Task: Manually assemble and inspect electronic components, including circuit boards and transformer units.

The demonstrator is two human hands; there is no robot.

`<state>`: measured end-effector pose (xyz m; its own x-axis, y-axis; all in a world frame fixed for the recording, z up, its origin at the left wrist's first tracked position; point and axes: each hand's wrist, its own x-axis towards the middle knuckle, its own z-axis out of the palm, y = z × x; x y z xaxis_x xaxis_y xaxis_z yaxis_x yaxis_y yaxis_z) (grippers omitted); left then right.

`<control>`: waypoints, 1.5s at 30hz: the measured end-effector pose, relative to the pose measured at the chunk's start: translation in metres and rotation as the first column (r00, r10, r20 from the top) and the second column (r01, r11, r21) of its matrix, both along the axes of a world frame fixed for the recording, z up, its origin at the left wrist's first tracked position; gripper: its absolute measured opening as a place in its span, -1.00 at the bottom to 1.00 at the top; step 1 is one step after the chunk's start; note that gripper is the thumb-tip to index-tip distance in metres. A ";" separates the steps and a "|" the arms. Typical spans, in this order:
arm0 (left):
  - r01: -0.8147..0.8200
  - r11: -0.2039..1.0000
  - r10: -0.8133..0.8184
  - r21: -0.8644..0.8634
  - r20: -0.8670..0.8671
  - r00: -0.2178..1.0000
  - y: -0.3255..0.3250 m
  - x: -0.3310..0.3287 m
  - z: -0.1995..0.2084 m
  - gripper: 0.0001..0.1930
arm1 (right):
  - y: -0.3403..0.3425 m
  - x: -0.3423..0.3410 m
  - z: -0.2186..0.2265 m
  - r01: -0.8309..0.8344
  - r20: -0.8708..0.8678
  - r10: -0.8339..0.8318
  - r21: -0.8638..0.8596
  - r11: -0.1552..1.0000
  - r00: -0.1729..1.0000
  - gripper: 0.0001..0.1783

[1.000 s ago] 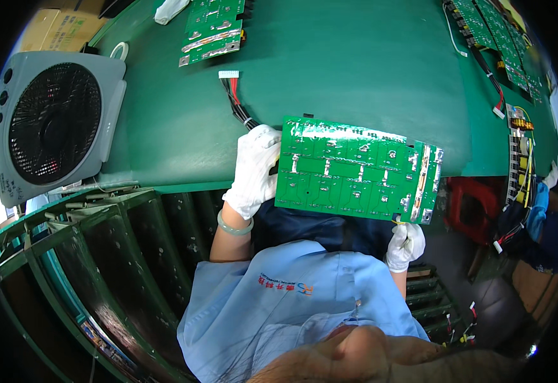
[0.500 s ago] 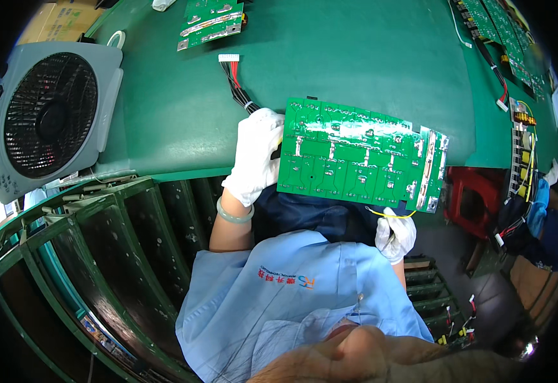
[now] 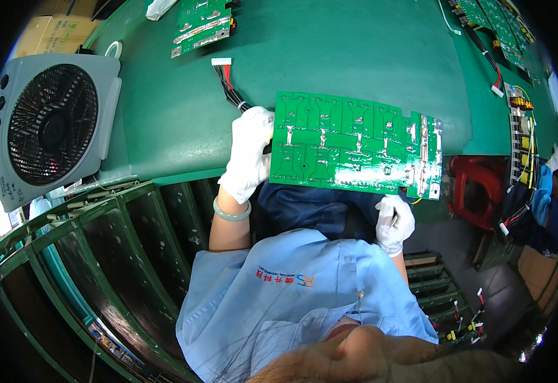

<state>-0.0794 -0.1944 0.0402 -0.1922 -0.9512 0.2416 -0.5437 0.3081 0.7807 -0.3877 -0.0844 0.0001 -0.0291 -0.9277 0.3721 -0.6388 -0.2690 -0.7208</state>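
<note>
My gloved left hand grips the left edge of a green circuit board, its fingers partly hidden behind it. The board's soldered side faces up, with bright glare along its lower part. A bundle of black and red wires with a white connector extends from beside that hand over the table. Below the board's lower right corner, my gloved right hand has its fingers curled together. A short stretch of yellow wire shows beside it. Whatever those fingers may hold is hidden.
A grey box fan stands at the left of the green table. Another circuit board lies at the far side. More boards and wired parts lie right. A red stool and green metal racks stand below table level.
The board has shifted slightly left and away from me and tilted, moving the glare from its upper to its lower part. Less yellow wire shows by my right hand.
</note>
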 end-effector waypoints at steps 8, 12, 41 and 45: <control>-0.042 0.998 0.043 -0.051 0.018 0.999 0.000 -0.003 0.000 -0.71 | -0.004 -0.011 -0.022 0.255 -0.017 -0.255 -0.027 0.967 0.967 -0.89; -0.062 0.993 0.060 -0.102 -0.020 0.998 0.000 -0.004 0.000 -0.70 | -0.007 -0.011 -0.034 0.311 0.067 -0.305 -0.104 0.945 0.950 -0.82; 0.027 0.998 -0.026 -0.060 0.029 0.999 0.002 0.000 -0.002 -0.79 | -0.015 -0.004 -0.039 0.286 -0.182 -0.308 -0.138 0.948 0.934 -0.70; 0.027 0.996 -0.026 -0.090 0.015 1.000 0.003 0.000 -0.003 -0.79 | -0.017 -0.008 -0.039 0.247 -0.146 -0.269 -0.155 0.957 0.952 -0.70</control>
<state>-0.0790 -0.1912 0.0367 -0.2209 -0.9201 0.3234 -0.5447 0.3914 0.7417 -0.3958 -0.1012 -0.0386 -0.1891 -0.8382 0.5116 -0.8056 -0.1655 -0.5689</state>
